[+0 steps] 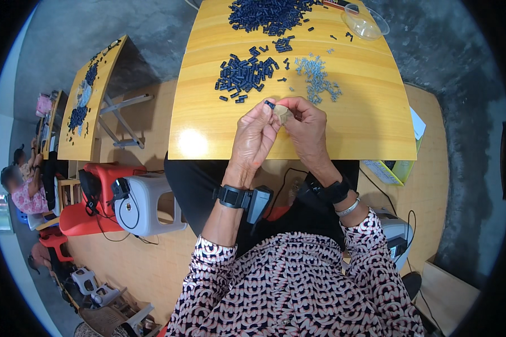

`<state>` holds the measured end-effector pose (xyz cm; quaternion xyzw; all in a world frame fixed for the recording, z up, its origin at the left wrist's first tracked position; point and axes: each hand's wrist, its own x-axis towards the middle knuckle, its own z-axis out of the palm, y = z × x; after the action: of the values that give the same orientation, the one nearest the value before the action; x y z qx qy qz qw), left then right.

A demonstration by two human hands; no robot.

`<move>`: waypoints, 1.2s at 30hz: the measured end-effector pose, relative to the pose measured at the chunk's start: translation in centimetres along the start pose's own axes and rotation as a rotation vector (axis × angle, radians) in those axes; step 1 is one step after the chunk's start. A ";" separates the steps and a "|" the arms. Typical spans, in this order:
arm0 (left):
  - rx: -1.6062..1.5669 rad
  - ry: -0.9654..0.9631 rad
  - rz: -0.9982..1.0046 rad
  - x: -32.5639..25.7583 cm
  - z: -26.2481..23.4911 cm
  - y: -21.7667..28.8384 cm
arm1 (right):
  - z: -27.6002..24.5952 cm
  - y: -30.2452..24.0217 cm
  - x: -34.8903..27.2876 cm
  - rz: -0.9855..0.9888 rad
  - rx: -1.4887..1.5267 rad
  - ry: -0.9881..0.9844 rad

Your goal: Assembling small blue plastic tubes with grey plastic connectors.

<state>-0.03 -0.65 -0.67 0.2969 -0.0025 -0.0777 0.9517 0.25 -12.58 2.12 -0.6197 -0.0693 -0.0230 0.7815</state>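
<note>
My left hand (254, 133) is closed in a pinch on a small dark blue plastic piece (270, 105) above the wooden table's (343, 132) near part. Close against it, my right hand (306, 124) has its fingers curled together. A beige wrap or scrap (283, 114) shows at those fingertips; whether it is worn or held I cannot tell. Just beyond my hands lies a loose pile of dark blue plastic pieces (243, 74). To its right, small silvery metal parts (319, 77) are scattered.
A larger heap of dark pieces (267, 14) covers the table's far end, beside a clear plastic bowl (365, 22). A yellow-green bin (396, 173) stands below the right edge. At left are a grey stool (146, 205), a red chair (81, 216), another table (104, 73) and people seated farther off.
</note>
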 end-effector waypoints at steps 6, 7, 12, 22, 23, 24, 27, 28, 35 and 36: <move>-0.106 -0.032 -0.015 -0.2 0.3 0.3 | -0.5 0.2 0.5 0.092 0.089 -0.087; -0.099 -0.004 -0.015 -0.2 0.6 0.4 | -0.7 0.3 0.5 0.104 0.099 -0.091; -0.060 0.029 -0.016 -0.3 0.4 0.4 | -0.2 -0.5 0.4 0.125 0.030 -0.075; -0.053 0.029 0.016 -0.1 0.6 0.0 | -0.2 -0.2 0.7 -0.024 -0.055 -0.094; -0.055 0.023 0.018 -0.1 0.4 0.1 | -0.4 -0.7 0.8 -0.030 -0.058 -0.094; -0.082 0.011 0.014 -0.2 0.2 0.2 | -1.0 -1.1 1.0 -0.048 -0.175 -0.144; -0.111 -0.015 -0.009 0.1 0.4 0.1 | -3.9 -3.3 3.3 -0.213 -0.698 -0.136; -0.105 -0.015 -0.027 0.0 0.5 0.1 | -4.8 -3.9 4.4 -0.226 -0.759 -0.143; -0.099 -0.047 -0.017 -0.1 0.4 0.2 | -8.5 -5.2 14.8 -0.246 -1.109 -0.265; -0.105 -0.047 -0.027 -0.1 0.4 0.2 | -8.6 -4.8 15.9 -0.250 -1.109 -0.265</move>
<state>-0.13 -0.68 -0.25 0.2447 -0.0170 -0.0975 0.9645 16.07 -21.26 7.05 -0.9209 -0.2167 -0.0699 0.3164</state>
